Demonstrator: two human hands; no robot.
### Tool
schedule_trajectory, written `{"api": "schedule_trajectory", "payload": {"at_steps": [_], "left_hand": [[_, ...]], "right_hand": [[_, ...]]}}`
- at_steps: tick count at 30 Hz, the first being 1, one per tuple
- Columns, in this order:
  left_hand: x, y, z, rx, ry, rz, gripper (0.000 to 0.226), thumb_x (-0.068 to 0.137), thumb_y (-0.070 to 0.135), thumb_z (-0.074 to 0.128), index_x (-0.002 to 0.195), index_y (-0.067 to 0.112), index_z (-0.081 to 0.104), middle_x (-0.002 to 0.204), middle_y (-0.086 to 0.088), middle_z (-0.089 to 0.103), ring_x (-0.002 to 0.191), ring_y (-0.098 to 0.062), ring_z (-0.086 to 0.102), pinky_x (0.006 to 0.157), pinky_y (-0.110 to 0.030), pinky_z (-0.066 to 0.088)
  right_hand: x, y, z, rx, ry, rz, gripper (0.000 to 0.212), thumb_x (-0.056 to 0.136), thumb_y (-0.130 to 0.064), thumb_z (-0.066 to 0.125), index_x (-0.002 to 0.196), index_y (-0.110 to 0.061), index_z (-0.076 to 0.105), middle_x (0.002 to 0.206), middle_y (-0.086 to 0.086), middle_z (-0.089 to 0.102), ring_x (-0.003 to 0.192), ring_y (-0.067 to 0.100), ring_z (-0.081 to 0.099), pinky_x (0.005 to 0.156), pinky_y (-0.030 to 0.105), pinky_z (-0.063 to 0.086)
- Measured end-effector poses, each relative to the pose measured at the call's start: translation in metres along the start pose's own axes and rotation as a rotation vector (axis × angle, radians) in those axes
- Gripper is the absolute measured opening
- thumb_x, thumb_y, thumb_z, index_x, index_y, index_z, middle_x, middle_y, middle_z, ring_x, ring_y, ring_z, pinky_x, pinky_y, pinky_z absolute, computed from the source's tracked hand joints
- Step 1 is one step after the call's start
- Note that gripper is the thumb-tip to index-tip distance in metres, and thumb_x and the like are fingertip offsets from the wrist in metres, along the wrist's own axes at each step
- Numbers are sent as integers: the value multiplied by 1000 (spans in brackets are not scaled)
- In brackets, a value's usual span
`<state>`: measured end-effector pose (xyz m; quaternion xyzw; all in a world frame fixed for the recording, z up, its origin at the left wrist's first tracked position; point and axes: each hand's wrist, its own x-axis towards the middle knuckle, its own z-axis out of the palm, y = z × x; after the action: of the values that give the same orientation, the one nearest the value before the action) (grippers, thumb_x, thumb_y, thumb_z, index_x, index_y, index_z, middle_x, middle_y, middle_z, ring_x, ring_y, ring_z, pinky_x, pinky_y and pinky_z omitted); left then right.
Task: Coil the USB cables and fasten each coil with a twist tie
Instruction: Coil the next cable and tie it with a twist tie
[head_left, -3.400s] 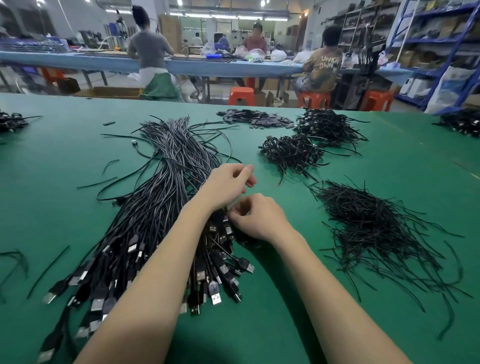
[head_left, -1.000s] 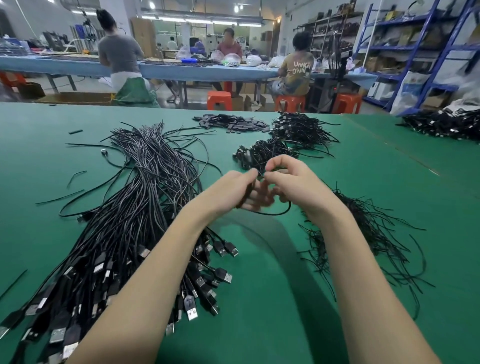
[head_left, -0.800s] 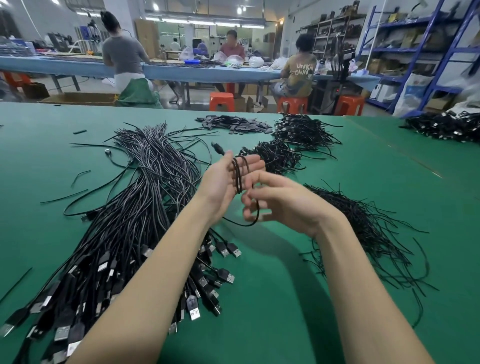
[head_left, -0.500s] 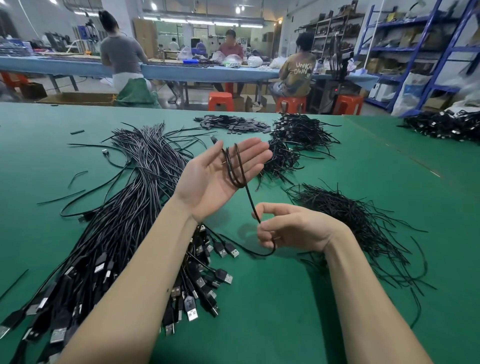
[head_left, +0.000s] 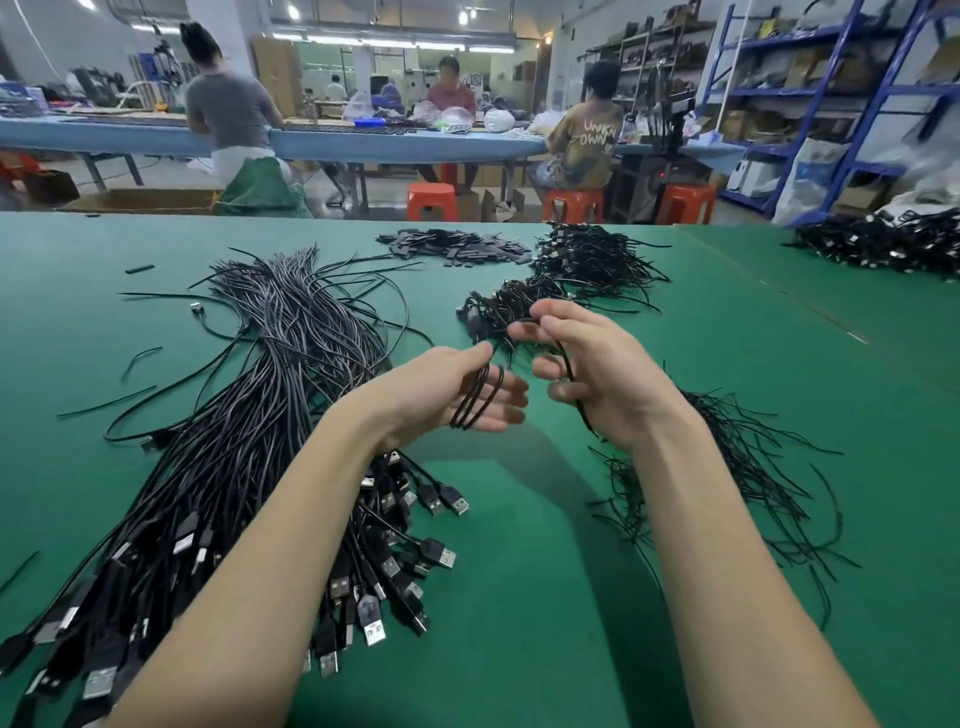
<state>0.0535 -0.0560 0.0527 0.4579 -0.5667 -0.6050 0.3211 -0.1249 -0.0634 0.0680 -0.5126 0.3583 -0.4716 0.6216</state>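
Note:
One black USB cable is wound in a few loops around the fingers of my left hand, which is palm up above the table with the thumb on the loops. My right hand is just to its right, fingers curled, pinching the cable's free strand, which runs down through the fingers. A big bundle of loose USB cables lies to the left with plugs toward me. Black twist ties are heaped to the right.
The green table also carries piles of coiled cables beyond my hands, flat black pieces further back and another cable heap far right. Stray ties lie at left. People sit at a blue bench behind.
My right hand has risen from near the table to beside my left hand, bringing the free strand up. My left hand has dropped and tilted, with more loops around its fingers.

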Motion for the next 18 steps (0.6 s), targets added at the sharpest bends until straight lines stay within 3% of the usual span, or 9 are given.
{"api": "schedule_trajectory", "payload": {"at_steps": [2, 4, 7, 9, 11, 13, 15, 16, 18], "left_hand": [[3, 1, 4, -164, 52, 95, 52, 110, 34, 26, 118, -4, 61, 104, -19, 72, 95, -29, 72, 93, -40, 57], [4, 3, 4, -358, 77, 168, 49, 110, 34, 25, 119, -4, 55, 101, -24, 63, 81, -23, 67, 85, -33, 58], [2, 5, -5, -630, 44, 232, 55, 109, 35, 23, 128, -5, 56, 124, -18, 66, 100, -21, 71, 77, -26, 59], [1, 6, -8, -698, 24, 280, 53, 109, 33, 24, 125, -3, 59, 121, -17, 70, 109, -24, 69, 84, -28, 59], [2, 7, -5, -696, 64, 281, 47, 109, 31, 29, 108, 0, 65, 91, -8, 74, 88, -20, 73, 74, -27, 59], [3, 6, -1, -685, 96, 274, 40, 109, 31, 32, 84, 11, 57, 58, 6, 52, 60, -13, 59, 59, -23, 52], [3, 5, 1, -699, 34, 272, 40, 108, 31, 33, 72, 18, 43, 54, 10, 30, 50, -9, 39, 52, -21, 40], [2, 5, 1, -717, -30, 266, 40, 108, 31, 34, 70, 20, 40, 55, 10, 26, 49, -8, 33, 50, -20, 37], [-1, 3, 4, -746, -162, 246, 39, 106, 30, 35, 69, 19, 39, 57, 9, 23, 49, -7, 32, 51, -19, 35]], "right_hand": [[-4, -5, 7, -40, -139, -41, 22, 104, -5, 43, 99, -17, 61, 104, 7, 68, 52, 6, 49, 38, 14, 30], [-9, -2, 13, -108, -284, -35, 25, 104, -1, 40, 97, -15, 60, 104, 12, 61, 54, 8, 47, 40, 14, 29], [-10, 10, 15, -184, -407, 65, 22, 104, 2, 41, 93, -10, 56, 96, 7, 63, 55, 10, 46, 44, 15, 31], [-9, 20, 12, -213, -403, 135, 24, 103, 2, 43, 88, -12, 56, 90, 5, 62, 55, 11, 46, 47, 16, 34], [-8, 27, 8, -185, -386, 187, 26, 103, 0, 45, 83, -14, 56, 89, 5, 63, 58, 12, 51, 52, 18, 42], [-5, 34, 4, -141, -365, 230, 25, 101, 1, 49, 82, -13, 58, 93, 7, 69, 73, 17, 64, 69, 26, 57], [-1, 38, -1, -111, -251, 217, 14, 99, -3, 56, 91, -12, 62, 104, 10, 72, 94, 25, 69, 94, 40, 58], [0, 38, -3, -85, -189, 193, 5, 99, -11, 59, 99, -13, 64, 111, 9, 73, 100, 26, 68, 98, 42, 55], [3, 34, -7, -24, -178, 129, 23, 99, -29, 60, 116, -16, 67, 117, 5, 72, 101, 19, 67, 91, 34, 56]]}}
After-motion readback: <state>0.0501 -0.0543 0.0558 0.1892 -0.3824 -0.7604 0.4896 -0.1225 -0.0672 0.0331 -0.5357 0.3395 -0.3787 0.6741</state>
